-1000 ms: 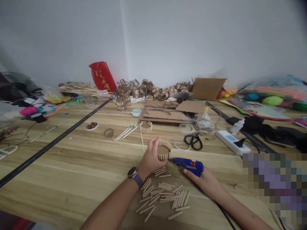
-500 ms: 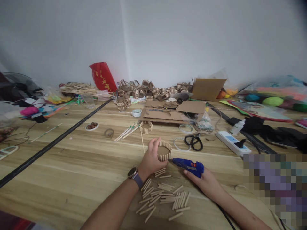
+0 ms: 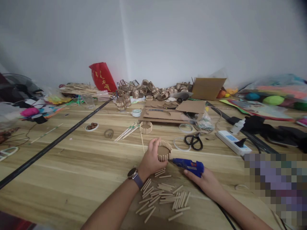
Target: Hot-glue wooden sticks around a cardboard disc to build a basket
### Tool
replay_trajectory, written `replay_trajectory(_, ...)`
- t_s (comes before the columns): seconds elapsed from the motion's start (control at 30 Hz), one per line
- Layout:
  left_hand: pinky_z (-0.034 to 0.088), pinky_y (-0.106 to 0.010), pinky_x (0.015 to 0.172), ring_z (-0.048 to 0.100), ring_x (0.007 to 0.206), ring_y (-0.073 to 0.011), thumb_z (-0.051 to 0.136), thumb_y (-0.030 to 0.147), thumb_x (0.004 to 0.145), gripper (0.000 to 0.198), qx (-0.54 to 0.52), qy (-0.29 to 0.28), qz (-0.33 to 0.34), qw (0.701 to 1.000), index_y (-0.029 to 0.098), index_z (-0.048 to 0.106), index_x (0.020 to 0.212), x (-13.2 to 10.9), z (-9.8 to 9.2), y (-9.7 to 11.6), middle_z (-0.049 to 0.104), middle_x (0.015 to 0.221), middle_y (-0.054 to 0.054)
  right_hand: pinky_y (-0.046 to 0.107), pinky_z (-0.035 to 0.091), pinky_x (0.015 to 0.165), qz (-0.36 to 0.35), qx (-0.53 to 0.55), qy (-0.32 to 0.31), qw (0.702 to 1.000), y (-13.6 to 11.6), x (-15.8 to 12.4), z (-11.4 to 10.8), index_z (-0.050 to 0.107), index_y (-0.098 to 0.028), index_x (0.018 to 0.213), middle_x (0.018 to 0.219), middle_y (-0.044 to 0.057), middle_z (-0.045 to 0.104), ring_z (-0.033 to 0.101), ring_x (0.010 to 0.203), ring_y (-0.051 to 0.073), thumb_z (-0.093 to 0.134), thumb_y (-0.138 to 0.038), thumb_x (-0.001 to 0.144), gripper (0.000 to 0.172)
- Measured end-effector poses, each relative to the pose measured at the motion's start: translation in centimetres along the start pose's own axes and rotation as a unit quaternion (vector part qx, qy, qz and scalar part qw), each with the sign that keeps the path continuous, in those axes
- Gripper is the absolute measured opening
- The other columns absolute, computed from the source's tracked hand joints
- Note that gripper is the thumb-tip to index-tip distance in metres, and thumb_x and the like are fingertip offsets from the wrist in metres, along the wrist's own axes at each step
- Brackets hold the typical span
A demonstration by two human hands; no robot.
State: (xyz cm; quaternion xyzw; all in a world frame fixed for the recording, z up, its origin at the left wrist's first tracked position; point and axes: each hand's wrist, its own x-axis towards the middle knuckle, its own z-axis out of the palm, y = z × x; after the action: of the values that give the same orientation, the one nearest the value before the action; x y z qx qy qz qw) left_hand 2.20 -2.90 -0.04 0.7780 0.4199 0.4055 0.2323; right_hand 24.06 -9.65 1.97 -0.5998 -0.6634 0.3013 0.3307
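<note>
My left hand grips the left side of a round cardboard piece ringed with short wooden sticks. In my right hand is a blue glue gun, its nozzle pointing left at the ring's lower right edge; whether it touches cannot be made out. Loose short wooden sticks lie scattered on the table below both hands. A second stick ring sits just beyond my left hand, with a long thin stick beside it.
Black scissors and a white ring lie right of the held piece. Farther right is a power strip with a bottle. Cardboard sheets, a small white tub and a bowl of brown balls stand farther back.
</note>
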Motion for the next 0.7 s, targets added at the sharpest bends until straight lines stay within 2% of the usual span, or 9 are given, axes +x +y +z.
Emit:
replay_trajectory(0.43,0.029,-0.045,0.115,0.033,0.135,-0.0293,0.069,0.015,0.061,0.096,-0.019,0.001,-0.004,1.000,0.021,0.023,0.144,-0.01,0.01,0.01,0.029,0.142,-0.013,0.045,0.056,0.080,0.007,-0.001,0.014,1.000,0.26,0.02,0.16,0.075,-0.021,0.087,0.085,0.008,0.077,0.070,0.083,0.031,0.060,-0.060,0.069,0.046)
replay_trajectory(0.7,0.030,-0.044,0.115,0.033,0.135,-0.0293,0.069,0.015,0.061,0.096,-0.006,-0.001,0.000,1.000,0.020,0.023,0.145,-0.06,0.13,-0.24,0.029,0.143,-0.013,0.044,0.054,0.084,0.000,-0.003,0.009,1.000,0.34,0.03,0.27,0.075,-0.019,0.097,0.094,0.009,0.076,0.070,0.088,0.030,0.059,-0.057,0.071,0.048)
